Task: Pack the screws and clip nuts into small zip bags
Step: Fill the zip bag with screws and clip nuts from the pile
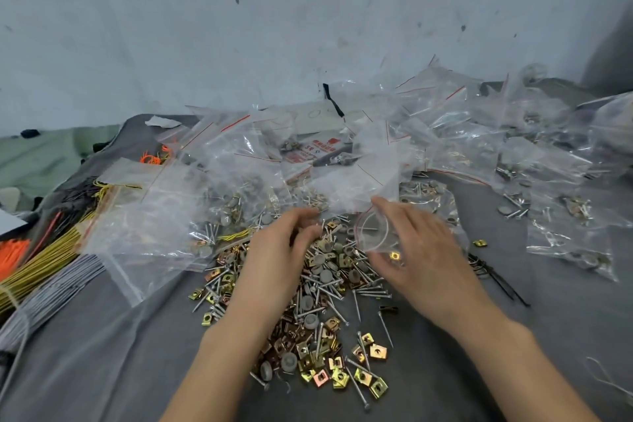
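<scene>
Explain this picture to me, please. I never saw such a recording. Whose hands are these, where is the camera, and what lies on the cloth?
There is no machine here: a person works with two bare hands. The single picture comes from a camera worn on the person's head, looking forward and down. On the grey cloth lies a heap of screws and gold-coloured clip nuts, with round grey caps among them. Behind it are many clear zip bags, and at the left, bundles of yellow and orange strands. The right hand holds one small zip bag between thumb and fingers. The left hand reaches into the heap with curled fingers; whether it holds anything cannot be seen.
</scene>
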A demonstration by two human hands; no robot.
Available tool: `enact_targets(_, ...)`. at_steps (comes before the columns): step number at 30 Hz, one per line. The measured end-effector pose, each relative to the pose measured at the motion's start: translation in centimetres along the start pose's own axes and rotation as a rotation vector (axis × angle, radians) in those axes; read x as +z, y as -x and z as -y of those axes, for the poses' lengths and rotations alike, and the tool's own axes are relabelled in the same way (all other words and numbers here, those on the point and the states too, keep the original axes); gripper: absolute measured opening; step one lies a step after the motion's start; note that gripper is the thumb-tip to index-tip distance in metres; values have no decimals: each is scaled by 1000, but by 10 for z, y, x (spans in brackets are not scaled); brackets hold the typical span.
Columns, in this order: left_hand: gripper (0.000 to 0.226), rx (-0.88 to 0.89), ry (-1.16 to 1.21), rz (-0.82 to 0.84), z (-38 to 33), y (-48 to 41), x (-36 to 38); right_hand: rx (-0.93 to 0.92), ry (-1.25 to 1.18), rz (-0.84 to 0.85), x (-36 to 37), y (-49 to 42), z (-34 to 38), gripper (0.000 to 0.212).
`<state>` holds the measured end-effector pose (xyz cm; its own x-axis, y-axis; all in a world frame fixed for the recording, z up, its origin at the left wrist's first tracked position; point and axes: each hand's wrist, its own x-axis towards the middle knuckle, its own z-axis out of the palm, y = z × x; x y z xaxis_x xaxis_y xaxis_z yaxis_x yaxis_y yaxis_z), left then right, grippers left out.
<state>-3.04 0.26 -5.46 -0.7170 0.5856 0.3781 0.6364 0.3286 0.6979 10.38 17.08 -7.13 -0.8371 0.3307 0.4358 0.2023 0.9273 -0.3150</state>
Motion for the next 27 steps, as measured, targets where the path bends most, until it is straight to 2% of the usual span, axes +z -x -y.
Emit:
enact_targets(2, 11, -17, 43, -34, 1, -1, -2, -1, 2, 5, 1, -1, -1, 73)
enact_targets(5, 22, -68, 99, -50, 4, -4, -3, 3, 1, 1, 1, -1, -3, 73)
enact_targets(9, 36, -145, 204, 13, 4, -5, -4, -6, 15, -4, 3, 0, -4, 73)
enact_targets(16, 20, -146, 431, -32, -6, -4, -4, -32, 30, -38, 6, 3, -4, 74)
enact_targets(20, 9, -101, 389, -14, -11, -1, -3, -50, 30, -62, 7, 3, -2, 73)
enact_targets(27, 24, -70, 322, 83, -17, -2, 10, -58, 22, -88, 8, 2, -3, 72)
